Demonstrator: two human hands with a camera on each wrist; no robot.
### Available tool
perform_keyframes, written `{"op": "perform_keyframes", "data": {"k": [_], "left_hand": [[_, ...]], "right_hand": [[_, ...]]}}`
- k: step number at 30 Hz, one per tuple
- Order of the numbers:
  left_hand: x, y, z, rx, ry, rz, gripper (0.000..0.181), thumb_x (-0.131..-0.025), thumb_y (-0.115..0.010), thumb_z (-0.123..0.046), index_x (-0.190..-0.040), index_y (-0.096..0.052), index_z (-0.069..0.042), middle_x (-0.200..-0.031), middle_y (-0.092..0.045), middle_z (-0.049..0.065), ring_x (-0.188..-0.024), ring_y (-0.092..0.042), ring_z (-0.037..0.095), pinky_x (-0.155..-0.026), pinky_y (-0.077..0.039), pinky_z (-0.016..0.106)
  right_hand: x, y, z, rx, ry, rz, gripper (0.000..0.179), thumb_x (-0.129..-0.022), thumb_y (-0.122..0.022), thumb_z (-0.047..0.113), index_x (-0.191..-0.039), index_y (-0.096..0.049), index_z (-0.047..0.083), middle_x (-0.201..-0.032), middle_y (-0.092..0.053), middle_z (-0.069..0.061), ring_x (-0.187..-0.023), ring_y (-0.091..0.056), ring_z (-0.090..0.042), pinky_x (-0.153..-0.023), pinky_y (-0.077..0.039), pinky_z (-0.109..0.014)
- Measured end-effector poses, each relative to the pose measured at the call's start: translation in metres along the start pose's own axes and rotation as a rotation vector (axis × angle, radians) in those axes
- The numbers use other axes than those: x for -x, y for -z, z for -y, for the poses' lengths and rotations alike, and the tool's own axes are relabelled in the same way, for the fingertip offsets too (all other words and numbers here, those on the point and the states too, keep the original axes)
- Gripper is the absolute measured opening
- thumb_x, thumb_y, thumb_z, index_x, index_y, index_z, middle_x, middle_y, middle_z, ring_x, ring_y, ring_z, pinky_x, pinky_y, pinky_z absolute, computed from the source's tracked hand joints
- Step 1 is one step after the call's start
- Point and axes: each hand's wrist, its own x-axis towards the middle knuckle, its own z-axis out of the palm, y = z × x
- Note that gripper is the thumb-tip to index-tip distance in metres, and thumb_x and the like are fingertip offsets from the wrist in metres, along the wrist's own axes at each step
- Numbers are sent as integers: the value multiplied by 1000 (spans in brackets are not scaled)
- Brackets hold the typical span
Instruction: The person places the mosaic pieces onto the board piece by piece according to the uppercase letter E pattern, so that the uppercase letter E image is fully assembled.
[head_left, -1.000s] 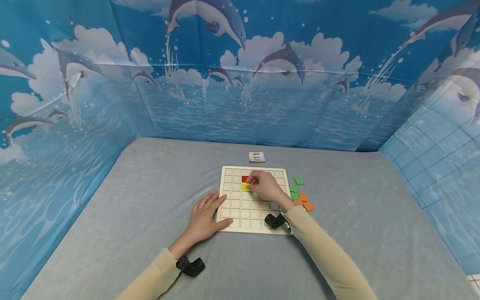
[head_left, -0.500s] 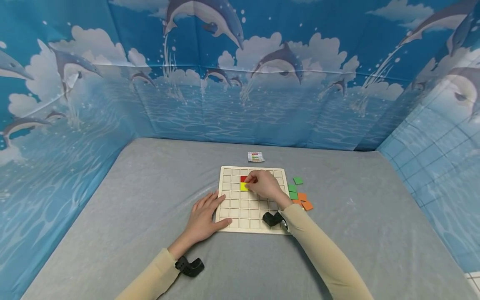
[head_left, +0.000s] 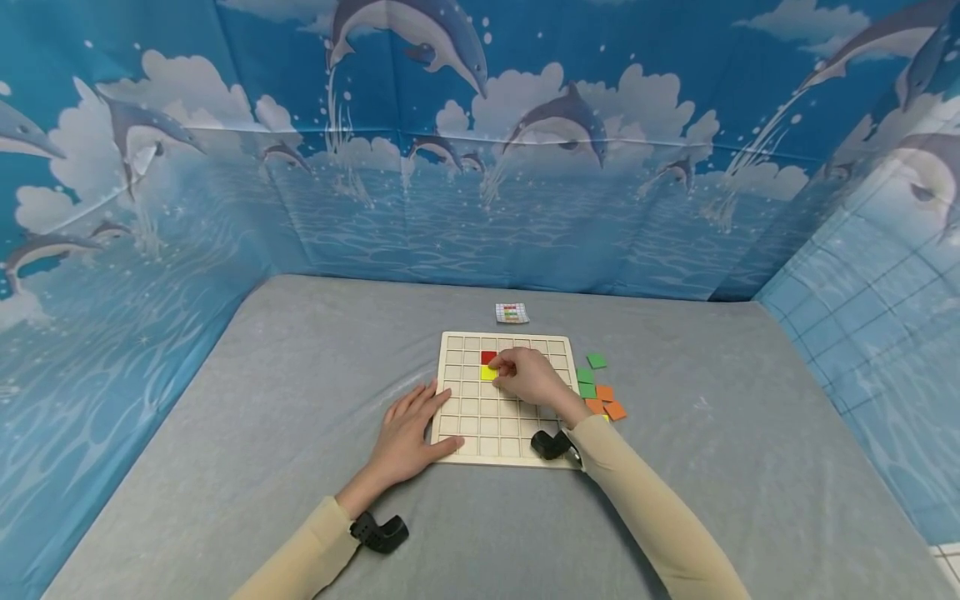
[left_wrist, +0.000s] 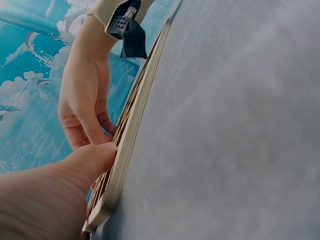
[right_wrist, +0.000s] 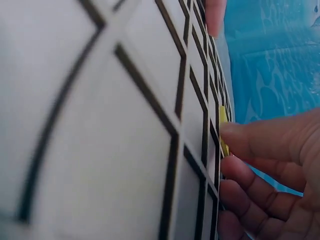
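Note:
A wooden grid board lies on the grey-covered table. My left hand rests at its left edge with fingers spread, and in the left wrist view the thumb lies on the board's rim. Over the upper middle of the grid, my right hand has its thumb and forefinger at a yellow square tile. In the right wrist view the curled fingers pinch a yellow tile at the board surface; they partly hide it. A red tile sits in the cell just behind the yellow one.
Right of the board lie green tiles and orange tiles, with a bit of yellow tile showing by the right sleeve. A small card with a coloured grid pattern lies behind the board. Dolphin-print curtains surround the table.
My right hand has shifted slightly toward me and uncovered more of the red tile. The left hand stays at the board's edge.

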Motion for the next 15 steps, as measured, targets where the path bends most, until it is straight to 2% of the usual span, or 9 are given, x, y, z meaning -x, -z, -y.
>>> {"op": "perform_keyframes", "data": {"k": [3, 8, 12, 15], "left_hand": [[0, 1, 0, 4, 0, 2, 74, -84, -66, -50, -144, -43, -14, -152, -30, 9, -139, -20, 29, -105, -14, 53], [0, 0, 0, 1, 8, 14, 75, -84, -66, -51, -145, -42, -15, -152, -29, 9, -140, -20, 29, -106, -13, 52], [0, 0, 0, 6, -3, 4, 75, -84, -67, -50, -144, -43, -14, -152, -30, 10, -139, -21, 30, -105, -14, 53], [0, 1, 0, 11, -7, -3, 75, -83, -67, -49, -144, -43, -14, -152, -30, 10, -139, -21, 30, -105, -14, 54]], "right_hand": [[4, 1, -3, -17, 50, 11, 22, -85, -71, 9, -106, -70, 4, -80, -57, 2, -71, -51, -14, -67, -44, -30], [14, 7, -11, -49, 103, -17, 23, -88, -69, 11, -109, -69, 4, -86, -61, 2, -76, -55, -13, -70, -47, -31], [21, 18, -21, -71, 111, -74, 19, -89, -67, 10, -106, -70, 4, -89, -64, -1, -79, -58, -16, -72, -48, -34], [25, 27, -29, -71, 75, -124, 17, -89, -67, 10, -104, -70, 3, -91, -65, -4, -80, -59, -20, -72, -48, -36]]}}
